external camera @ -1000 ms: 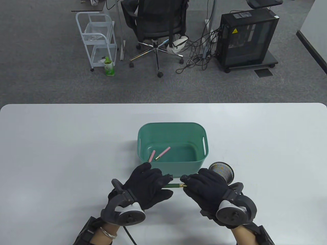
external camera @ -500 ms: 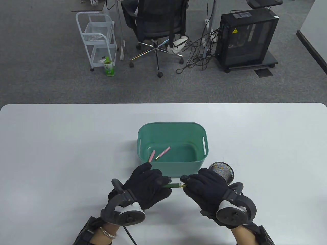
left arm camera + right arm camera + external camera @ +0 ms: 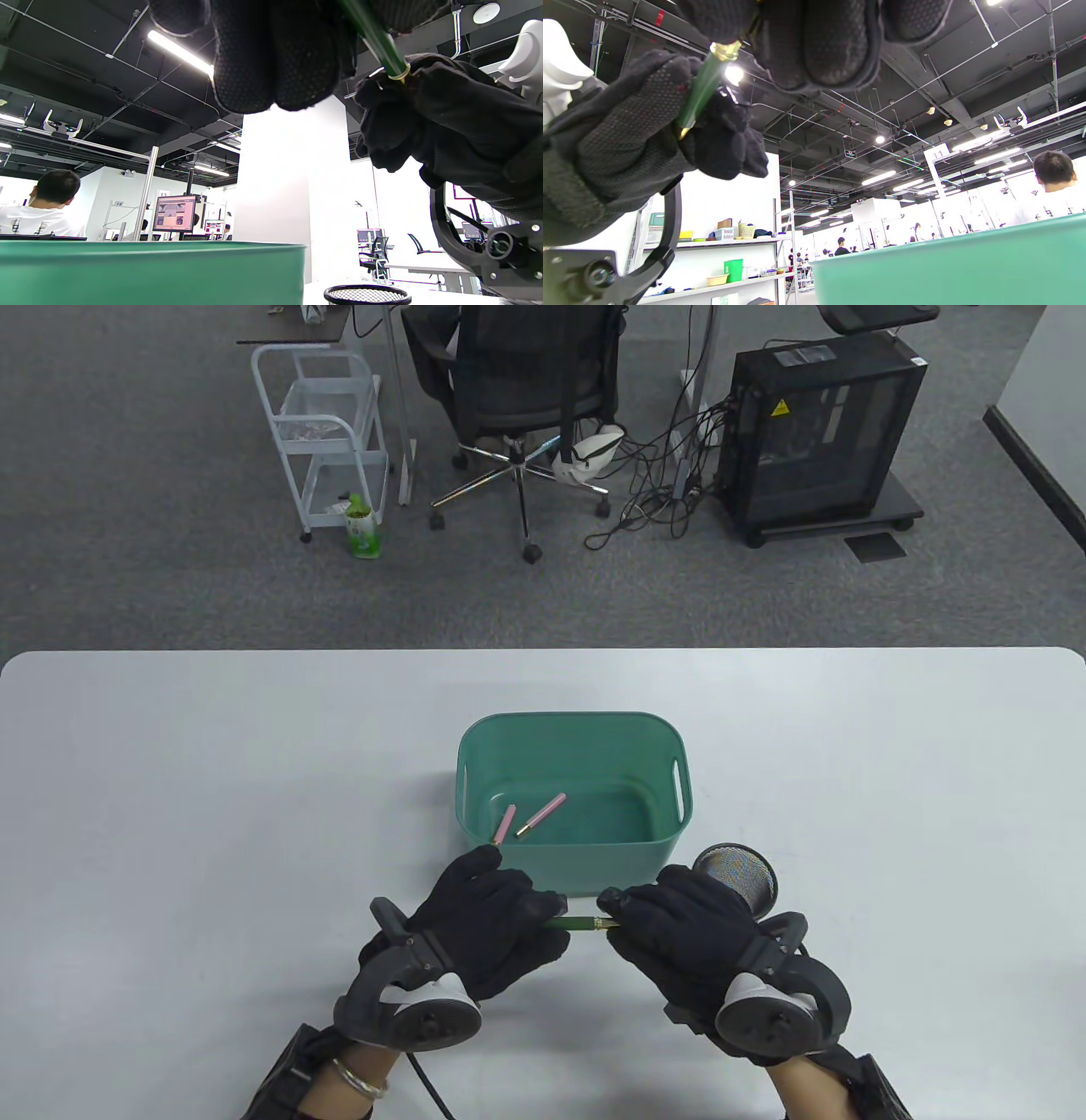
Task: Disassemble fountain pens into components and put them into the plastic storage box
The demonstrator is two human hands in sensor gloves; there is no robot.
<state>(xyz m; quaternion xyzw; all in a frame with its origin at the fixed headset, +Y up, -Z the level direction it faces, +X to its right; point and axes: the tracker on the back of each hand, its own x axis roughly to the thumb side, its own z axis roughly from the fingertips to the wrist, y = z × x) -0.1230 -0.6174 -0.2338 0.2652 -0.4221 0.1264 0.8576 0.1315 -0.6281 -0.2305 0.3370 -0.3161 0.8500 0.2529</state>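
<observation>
**Q:** Where is the green fountain pen [image 3: 579, 924], and how is it held?

**A:** It lies roughly level above the white table [image 3: 170, 814], just in front of the near wall of the green storage box [image 3: 573, 727]. Only a short green length with a gold ring at its right end shows between the two gloves. The left hand [image 3: 488, 920] has its fingers curled round the pen's left portion. The right hand [image 3: 687, 929] grips the end past the gold ring, fingers closed around it. The right wrist view shows the green barrel [image 3: 698, 95] running from the gold ring down into the opposite glove.

**Q:** What does the box hold?

**A:** Two pink pen parts lie on its floor at the left: a shorter one [image 3: 506, 823] near the left wall, and a longer one [image 3: 543, 814] just beside it, angled up to the right, with a gold tip at its lower end. They lie apart.

**Q:** What surrounds the hands?

**A:** A black mesh cup [image 3: 735, 880] stands just beside the box's near right corner, partly behind the right hand. A tracker [image 3: 420, 1022] sits on the back of each hand. Beyond the table, on grey carpet, stand an office chair [image 3: 522, 398], a white cart [image 3: 327, 432] and a black computer case [image 3: 819, 432].
</observation>
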